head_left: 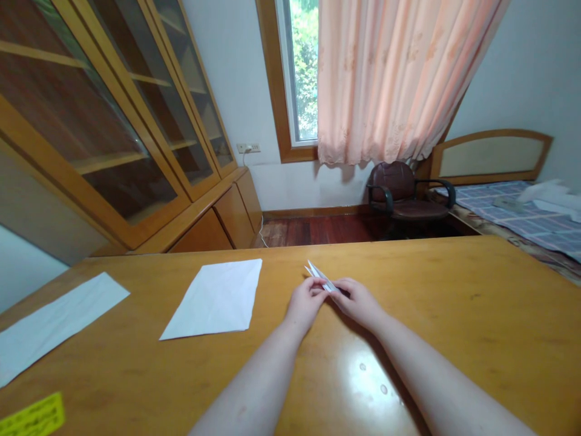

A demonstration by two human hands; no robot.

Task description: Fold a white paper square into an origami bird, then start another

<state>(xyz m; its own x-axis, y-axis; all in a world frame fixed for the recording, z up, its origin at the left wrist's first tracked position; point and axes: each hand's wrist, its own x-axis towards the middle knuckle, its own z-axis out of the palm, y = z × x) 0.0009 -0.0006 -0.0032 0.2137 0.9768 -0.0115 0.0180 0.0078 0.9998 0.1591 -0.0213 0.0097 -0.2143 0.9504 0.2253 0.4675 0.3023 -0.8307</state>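
A small folded white paper piece (319,275) with a pointed tip sits just above the wooden table (454,303), a little past its middle. My left hand (305,304) and my right hand (358,301) meet at its near end, and both pinch it with closed fingers. The point of the folded paper sticks out away from me to the upper left. Both forearms reach in from the bottom edge of the view.
A creased white sheet (216,298) lies to the left of my hands. Another white sheet (49,324) lies at the table's left edge, with a yellow label (31,416) at the near left corner. Beyond the table stand a brown chair (403,194), a bed (521,215) and glass-door cabinets (113,121).
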